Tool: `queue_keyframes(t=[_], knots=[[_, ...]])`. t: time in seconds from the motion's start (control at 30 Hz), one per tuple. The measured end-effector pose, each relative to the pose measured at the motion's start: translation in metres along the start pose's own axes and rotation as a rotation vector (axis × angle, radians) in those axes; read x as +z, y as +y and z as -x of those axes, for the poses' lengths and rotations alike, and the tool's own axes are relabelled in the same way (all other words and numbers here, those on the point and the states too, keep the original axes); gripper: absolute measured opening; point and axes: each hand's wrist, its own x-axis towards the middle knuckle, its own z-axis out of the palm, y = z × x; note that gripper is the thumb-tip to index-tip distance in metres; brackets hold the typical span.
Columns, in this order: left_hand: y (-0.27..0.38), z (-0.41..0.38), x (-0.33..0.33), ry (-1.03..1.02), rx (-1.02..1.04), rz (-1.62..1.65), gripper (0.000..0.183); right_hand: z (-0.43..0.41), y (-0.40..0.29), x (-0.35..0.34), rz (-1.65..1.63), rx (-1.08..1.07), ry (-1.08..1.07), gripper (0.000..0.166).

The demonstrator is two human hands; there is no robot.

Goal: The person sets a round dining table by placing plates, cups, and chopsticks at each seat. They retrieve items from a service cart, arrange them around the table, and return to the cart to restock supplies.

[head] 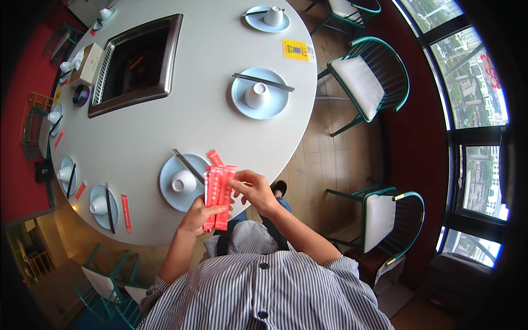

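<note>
My left hand (pixel 198 215) grips a bundle of slim red paper packets (pixel 215 194) that bear white writing. At the bundle's upper right edge, the thumb and forefinger of my right hand (pixel 253 189) pinch one packet. Just beyond the bundle, another red packet (pixel 214 156) lies on the table, its lower end hidden. To the left of it is a pale blue plate (pixel 169 200). An upturned white cup (pixel 183 181) and a pair of dark chopsticks (pixel 187 164) rest on that plate, which is partly covered by my left hand and the bundle.
The round white table (pixel 136 140) has a sunken grill (pixel 136 66) with a metal rim. Another plate (pixel 239 101) with cup and chopsticks stands to the right. A red packet (pixel 126 212) lies beside a left-hand setting. Green chairs (pixel 359 84) surround the table; a tissue box (pixel 88 66) sits beyond.
</note>
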Motion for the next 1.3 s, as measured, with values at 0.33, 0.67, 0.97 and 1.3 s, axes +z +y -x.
queue_keyframes(t=[0.33, 0.67, 0.97, 1.3], knots=[[0.016, -0.085, 0.096, 0.08, -0.013, -0.288, 0.037, -0.03, -0.067, -0.175, 0.043, 0.193, -0.136, 0.009], [0.032, -0.143, 0.162, 0.382, 0.165, 0.108, 0.049, -0.177, -0.129, -0.293, -0.537, -0.021, 0.216, 0.014], [0.081, -0.242, 0.18, 0.259, 0.295, 0.313, 0.042, -0.247, -0.167, -0.291, 0.397, 0.116, -0.012, 0.028], [0.165, -0.34, 0.233, 0.275, 0.18, 0.158, 0.04, -0.278, -0.281, -0.298, 0.27, 0.101, -0.396, 0.017]])
